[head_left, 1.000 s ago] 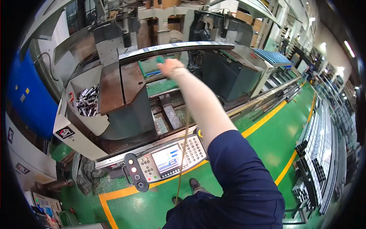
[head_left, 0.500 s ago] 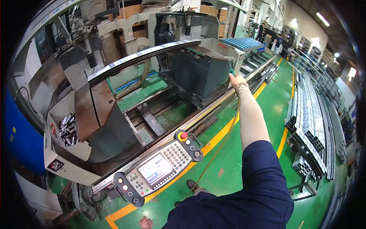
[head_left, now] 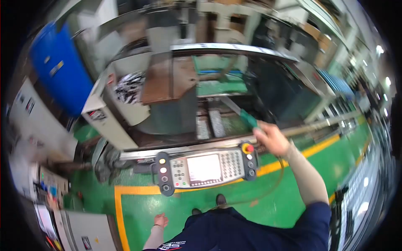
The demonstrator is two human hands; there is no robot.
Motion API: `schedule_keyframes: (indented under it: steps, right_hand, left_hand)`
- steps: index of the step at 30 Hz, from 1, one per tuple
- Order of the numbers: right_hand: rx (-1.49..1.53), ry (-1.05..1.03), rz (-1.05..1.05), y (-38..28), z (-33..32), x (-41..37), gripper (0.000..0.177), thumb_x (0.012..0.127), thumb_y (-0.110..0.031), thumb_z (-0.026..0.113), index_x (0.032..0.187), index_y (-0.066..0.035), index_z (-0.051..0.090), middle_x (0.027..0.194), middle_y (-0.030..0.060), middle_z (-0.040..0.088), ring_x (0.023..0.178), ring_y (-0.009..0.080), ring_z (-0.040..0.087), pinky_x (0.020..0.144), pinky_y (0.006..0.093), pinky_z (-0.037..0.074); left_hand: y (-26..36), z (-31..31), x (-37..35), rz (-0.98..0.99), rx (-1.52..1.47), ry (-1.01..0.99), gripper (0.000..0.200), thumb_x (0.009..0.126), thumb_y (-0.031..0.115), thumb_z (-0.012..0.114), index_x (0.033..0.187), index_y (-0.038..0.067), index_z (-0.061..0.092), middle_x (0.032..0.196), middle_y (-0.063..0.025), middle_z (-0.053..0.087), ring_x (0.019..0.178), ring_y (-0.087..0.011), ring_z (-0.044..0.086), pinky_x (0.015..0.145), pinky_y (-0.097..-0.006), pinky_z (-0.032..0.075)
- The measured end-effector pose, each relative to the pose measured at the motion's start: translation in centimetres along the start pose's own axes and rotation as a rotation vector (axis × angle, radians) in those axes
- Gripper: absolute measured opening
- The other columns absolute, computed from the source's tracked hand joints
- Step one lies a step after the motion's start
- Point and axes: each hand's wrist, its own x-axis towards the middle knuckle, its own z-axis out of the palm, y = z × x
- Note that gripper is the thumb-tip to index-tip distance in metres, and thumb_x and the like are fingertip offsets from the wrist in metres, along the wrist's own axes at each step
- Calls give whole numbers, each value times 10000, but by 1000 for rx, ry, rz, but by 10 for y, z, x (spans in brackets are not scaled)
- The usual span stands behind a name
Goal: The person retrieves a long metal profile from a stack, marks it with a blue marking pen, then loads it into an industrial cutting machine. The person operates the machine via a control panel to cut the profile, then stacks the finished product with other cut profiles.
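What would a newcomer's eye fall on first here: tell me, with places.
Probably the control panel, low in the middle, with its glaring screen and a red button at its upper right corner. Just above and right of that, the right hand grips a green-handled tool, pointing up and left. A large blue panel stands out at upper left.

Right forearm (head_left: pixel 309 178) reaches forward and slants inward; the right hand (head_left: pixel 272 139) is closed in a grip, slightly blurred. Left forearm (head_left: pixel 155 238) hangs low beside the torso, the left hand (head_left: pixel 161 220) loosely curled.
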Motion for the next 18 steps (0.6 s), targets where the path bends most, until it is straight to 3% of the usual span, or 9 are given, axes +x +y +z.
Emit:
schedule_keyframes:
  steps: [5,6,8,10,12,15,16,17,18]
  right_hand:
    - [233,-165,192,-38,28,-1,431,979,-219,564,1338,19,550,844,34,645,733,64,545,678,256,480]
    - [285,-323,152,-38,35,0,462,979,-244,563,1363,10,529,907,118,694,803,136,633,738,298,508]
    - [-35,47,-176,-30,63,14,501,974,-286,571,1381,-1,511,1030,202,712,971,254,683,859,346,516]
    - [211,-60,45,-59,78,14,528,961,-327,586,1371,-1,521,1255,239,631,1190,325,606,999,383,463]
    - [253,-147,-285,-72,131,6,645,915,-400,625,1430,-52,451,1424,223,491,1277,327,527,1060,403,416]
    - [266,-201,-282,-97,202,-11,719,897,-437,623,1479,-89,385,1303,230,574,1172,388,580,1003,440,447]
    - [187,-336,-256,-107,213,-18,671,929,-395,589,1486,-92,372,1260,253,593,1124,394,600,966,448,466]
    - [304,-345,-321,-94,262,-17,635,950,-357,552,1503,-117,353,1192,265,605,1053,405,611,925,444,481]
    - [301,-311,-335,-94,283,-23,618,953,-338,544,1511,-156,349,1079,260,610,982,406,612,894,444,490]
  left_hand:
    - [-44,-34,-19,-77,111,24,307,918,339,668,969,42,607,788,-78,652,628,-178,607,521,-320,442]
    - [-38,-27,-22,-73,187,-9,315,916,345,674,976,41,616,814,-81,666,642,-174,615,550,-319,460]
    - [-40,-16,-25,54,307,-205,327,926,356,666,991,39,620,867,-73,680,698,-164,625,616,-300,477]
    - [-6,18,-50,208,317,-404,355,941,379,648,1013,32,629,918,-69,690,779,-160,632,691,-298,494]
    - [83,52,-129,434,127,-611,409,962,415,609,1084,25,628,998,-75,690,898,-175,636,788,-319,502]
    - [171,94,-186,843,-261,-832,645,1012,513,437,1448,40,376,1422,-122,475,1254,-234,499,1018,-380,425]
    - [207,112,-251,924,-550,-814,543,1033,479,416,1395,74,424,1342,-95,526,1244,-209,502,1047,-405,407]
    - [213,100,-225,818,-621,-791,558,1042,451,420,1435,57,383,1403,-117,481,1254,-238,510,1041,-398,419]
    - [228,94,-226,752,-534,-466,550,1041,399,465,1429,21,375,1406,-136,473,1261,-249,508,1028,-378,433]
